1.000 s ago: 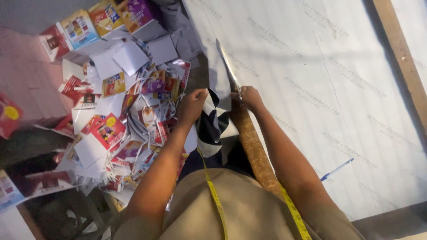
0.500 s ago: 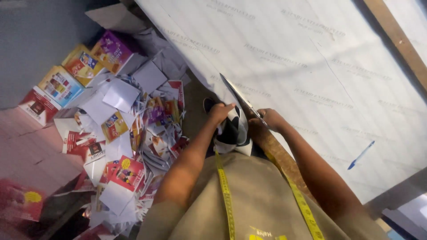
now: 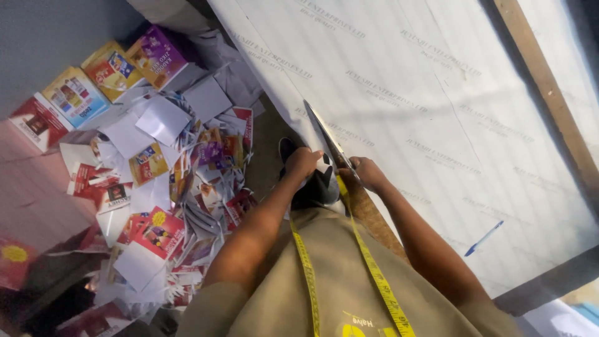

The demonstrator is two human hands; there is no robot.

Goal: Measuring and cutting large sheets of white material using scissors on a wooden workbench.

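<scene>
Head view — card scraps (image 3: 156, 187) beside scissors (image 3: 327, 140)

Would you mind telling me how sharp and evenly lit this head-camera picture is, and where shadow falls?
Head view: tilted frame, mildly soft throughout; the white sheet is brightly lit, without harsh glare; the scissors read clearly between left hand and right hand; the paper scraps darken toward the lower left corner.
</scene>
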